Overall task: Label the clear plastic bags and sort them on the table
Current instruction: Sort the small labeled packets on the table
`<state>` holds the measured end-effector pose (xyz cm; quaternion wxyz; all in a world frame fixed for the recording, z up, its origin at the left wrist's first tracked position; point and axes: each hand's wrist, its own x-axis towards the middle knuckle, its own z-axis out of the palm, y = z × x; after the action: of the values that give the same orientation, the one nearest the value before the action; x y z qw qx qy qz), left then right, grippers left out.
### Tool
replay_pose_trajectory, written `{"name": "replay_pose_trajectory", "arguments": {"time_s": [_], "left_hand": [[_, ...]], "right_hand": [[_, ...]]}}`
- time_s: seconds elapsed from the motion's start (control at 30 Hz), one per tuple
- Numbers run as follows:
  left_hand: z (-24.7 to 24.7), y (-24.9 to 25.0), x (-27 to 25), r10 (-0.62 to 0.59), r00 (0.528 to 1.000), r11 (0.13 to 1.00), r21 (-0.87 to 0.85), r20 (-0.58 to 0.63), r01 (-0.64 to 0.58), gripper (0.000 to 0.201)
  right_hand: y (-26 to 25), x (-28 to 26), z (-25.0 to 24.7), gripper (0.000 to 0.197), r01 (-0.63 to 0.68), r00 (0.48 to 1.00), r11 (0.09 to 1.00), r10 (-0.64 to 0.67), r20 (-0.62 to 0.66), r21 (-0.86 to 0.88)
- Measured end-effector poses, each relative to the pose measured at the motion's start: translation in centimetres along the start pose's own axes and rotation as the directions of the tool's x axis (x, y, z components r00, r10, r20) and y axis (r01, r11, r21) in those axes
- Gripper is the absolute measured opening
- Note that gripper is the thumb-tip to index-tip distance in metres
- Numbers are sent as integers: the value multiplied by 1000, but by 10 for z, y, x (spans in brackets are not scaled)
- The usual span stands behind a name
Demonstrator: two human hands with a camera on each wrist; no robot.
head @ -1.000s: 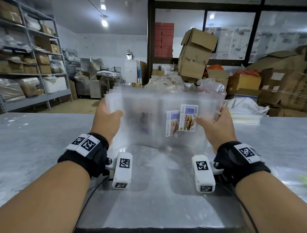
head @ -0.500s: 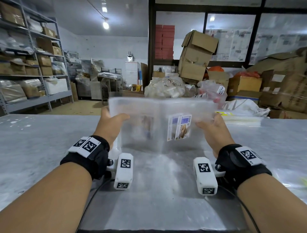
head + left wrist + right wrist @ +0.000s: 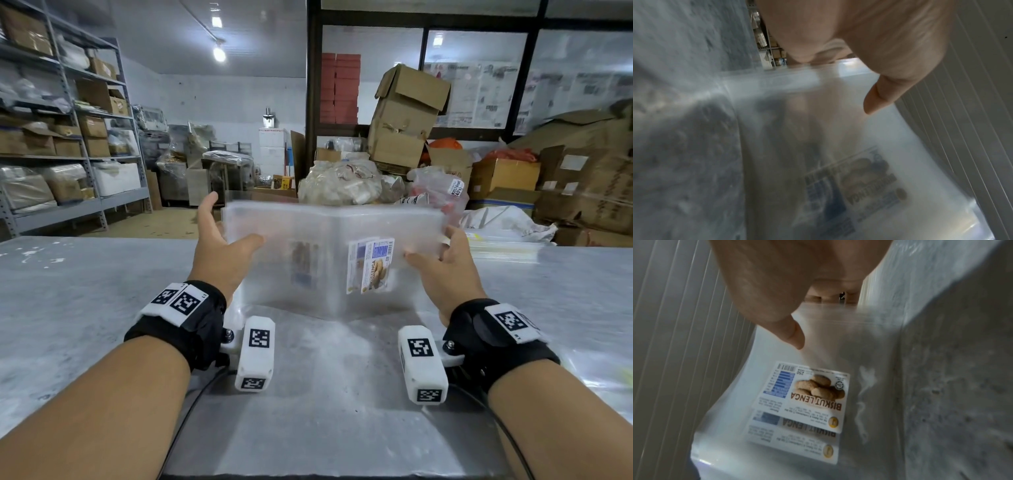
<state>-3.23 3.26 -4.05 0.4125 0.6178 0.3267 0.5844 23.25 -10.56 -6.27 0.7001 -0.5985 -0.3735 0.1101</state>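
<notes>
Clear plastic bags (image 3: 329, 260), a stack of them, are hanging upright in front of me above the grey table (image 3: 68, 308), lower edge near the surface; contact unclear. I'm holding the stack at both ends. My left hand (image 3: 219, 253) is gripping the left edge, thumb lying across the near face, fingers going behind, index tip sticking up above the top edge. My right hand (image 3: 445, 263) is pinching the right edge, thumb on the near face beside the labels (image 3: 371, 265).

Head view is showing two overlapping labels toward the right of the stack and a faint third one through the plastic nearer the left. Print too small there. Right wrist view is giving the text: "BISKUT LENGA", biscuit photo, barcode, a second label (image 3: 795, 436) peeking out under the first label (image 3: 807, 395). Left wrist view is blurred, showing a label (image 3: 855, 186) only from the back, mirrored, with my thumb on the film.

Only the head view is showing what's behind: flat bag pile (image 3: 507, 245) far right on the table, cardboard boxes (image 3: 407, 113), metal shelving (image 3: 68, 137).
</notes>
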Motion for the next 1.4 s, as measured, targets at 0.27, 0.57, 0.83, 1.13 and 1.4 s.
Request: {"name": "replay_pose_trajectory", "arguments": {"time_s": [0.27,0.57,0.83,1.13,1.4], "left_hand": [[-11,9,8,223,953,895,345,207,-284,101],[-10,4,8,202,970,906,350,132,-237,55],[-11,4,7,182,976,905,368,119,-214,53],[-6,-2,11,89,988,967,227,125,-116,79],[-4,1,5,135,983,958,236,128,-162,69]], "right_hand": [[-2,0,0,57,25,1000,999,-25,-18,-30],[2,4,3,64,60,997,996,-63,-49,-62],[-16,-3,-1,92,311,946,926,-324,-27,-216],[-19,3,-1,67,293,954,884,-297,48,-365],[-20,7,-1,65,328,942,836,-320,95,-440]]}}
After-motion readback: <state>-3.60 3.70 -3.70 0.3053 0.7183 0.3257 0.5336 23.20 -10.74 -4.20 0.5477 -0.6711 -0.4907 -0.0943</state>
